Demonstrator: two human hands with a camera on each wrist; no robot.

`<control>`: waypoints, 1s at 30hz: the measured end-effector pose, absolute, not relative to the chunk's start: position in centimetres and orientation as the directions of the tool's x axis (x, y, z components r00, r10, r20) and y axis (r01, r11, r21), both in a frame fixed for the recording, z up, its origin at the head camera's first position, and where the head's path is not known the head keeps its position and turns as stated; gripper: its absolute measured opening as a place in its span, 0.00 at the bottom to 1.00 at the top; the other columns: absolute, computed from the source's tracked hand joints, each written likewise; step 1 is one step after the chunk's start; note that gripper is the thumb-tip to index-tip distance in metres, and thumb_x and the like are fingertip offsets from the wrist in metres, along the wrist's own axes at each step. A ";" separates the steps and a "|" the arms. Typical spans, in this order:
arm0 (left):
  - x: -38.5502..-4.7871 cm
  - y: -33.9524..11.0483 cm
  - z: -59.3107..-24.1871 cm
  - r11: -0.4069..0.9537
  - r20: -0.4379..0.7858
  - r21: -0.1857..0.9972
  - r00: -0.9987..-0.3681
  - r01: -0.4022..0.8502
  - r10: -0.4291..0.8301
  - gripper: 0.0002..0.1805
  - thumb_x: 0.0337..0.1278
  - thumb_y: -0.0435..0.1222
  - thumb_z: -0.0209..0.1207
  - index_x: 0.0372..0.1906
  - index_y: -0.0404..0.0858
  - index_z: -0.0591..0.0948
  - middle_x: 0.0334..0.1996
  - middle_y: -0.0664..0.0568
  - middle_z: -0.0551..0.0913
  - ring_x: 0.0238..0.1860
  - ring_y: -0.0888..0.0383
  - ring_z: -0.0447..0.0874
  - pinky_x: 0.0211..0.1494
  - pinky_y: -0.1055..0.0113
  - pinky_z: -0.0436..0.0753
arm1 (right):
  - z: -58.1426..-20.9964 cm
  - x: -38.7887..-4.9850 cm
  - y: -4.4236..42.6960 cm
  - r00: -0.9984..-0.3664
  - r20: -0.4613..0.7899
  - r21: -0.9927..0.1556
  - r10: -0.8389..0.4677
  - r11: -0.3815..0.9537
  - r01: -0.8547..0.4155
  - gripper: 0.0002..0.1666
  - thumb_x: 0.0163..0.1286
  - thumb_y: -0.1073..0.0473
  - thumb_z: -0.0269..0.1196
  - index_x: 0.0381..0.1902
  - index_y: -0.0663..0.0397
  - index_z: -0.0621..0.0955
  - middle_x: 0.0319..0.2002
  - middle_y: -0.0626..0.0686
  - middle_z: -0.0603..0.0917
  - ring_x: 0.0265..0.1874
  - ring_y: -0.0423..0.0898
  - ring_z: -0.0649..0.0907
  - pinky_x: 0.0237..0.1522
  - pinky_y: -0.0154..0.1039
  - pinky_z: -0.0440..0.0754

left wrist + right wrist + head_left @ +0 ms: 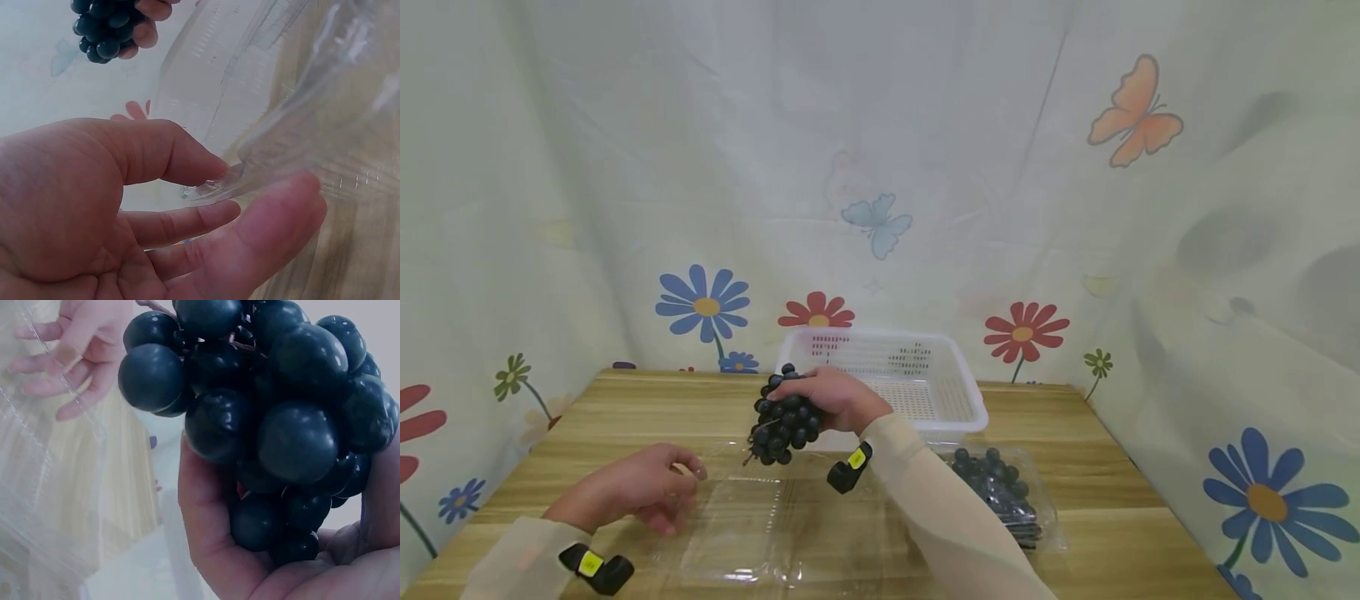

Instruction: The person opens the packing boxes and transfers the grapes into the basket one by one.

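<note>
My right hand [835, 398] grips a bunch of dark grapes [786, 421] and holds it up over a clear plastic clamshell box [741, 521]. In the right wrist view, the fingers curl round the lower part of the bunch [297, 437], and a bit of stem shows at the top. My left hand [651, 490] is at the left edge of the clear box, its fingers spread and loosely bent. The left wrist view has the box's thin plastic edge [225, 181] by the thumb and fingers; a firm pinch cannot be made out.
A white perforated basket [973, 400] stands at the back of the wooden table [1105, 475]. Right of my right forearm lies another clear pack holding dark grapes [996, 487]. A curtain [880, 125] printed with flowers and butterflies hangs around the table.
</note>
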State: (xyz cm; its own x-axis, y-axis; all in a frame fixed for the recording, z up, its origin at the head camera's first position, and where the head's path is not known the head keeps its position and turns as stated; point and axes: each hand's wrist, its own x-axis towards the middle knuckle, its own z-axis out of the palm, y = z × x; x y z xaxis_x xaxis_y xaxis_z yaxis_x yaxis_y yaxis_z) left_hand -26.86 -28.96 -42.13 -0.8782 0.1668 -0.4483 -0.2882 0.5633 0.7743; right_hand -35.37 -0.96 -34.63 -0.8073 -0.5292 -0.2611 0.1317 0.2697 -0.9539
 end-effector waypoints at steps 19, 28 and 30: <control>-27.0 -29.2 -42.6 0.559 -0.457 0.768 -0.879 -0.312 0.136 0.24 0.59 0.30 0.60 0.61 0.31 0.73 0.37 0.41 0.84 0.27 0.52 0.85 0.32 0.61 0.90 | -34.4 -39.8 0.7 -0.916 -0.220 -0.974 -0.336 0.133 0.185 0.23 0.58 0.51 0.75 0.48 0.57 0.84 0.45 0.57 0.85 0.35 0.52 0.86 0.34 0.47 0.91; -27.2 -29.2 -42.5 0.579 -0.474 0.747 -0.873 -0.328 0.116 0.23 0.63 0.33 0.59 0.63 0.32 0.74 0.38 0.42 0.84 0.27 0.52 0.85 0.33 0.61 0.90 | -34.6 -41.5 1.4 -0.944 -0.220 -0.975 -0.248 0.068 0.209 0.30 0.57 0.49 0.76 0.53 0.58 0.81 0.52 0.60 0.83 0.42 0.54 0.86 0.40 0.54 0.91; -27.2 -29.3 -42.6 0.579 -0.473 0.747 -0.873 -0.328 0.116 0.23 0.64 0.33 0.59 0.63 0.32 0.74 0.38 0.42 0.84 0.28 0.52 0.85 0.34 0.61 0.90 | -34.7 -42.0 1.4 -0.948 -0.216 -0.976 -0.232 0.056 0.209 0.29 0.58 0.50 0.75 0.52 0.58 0.82 0.51 0.59 0.84 0.42 0.53 0.86 0.40 0.53 0.91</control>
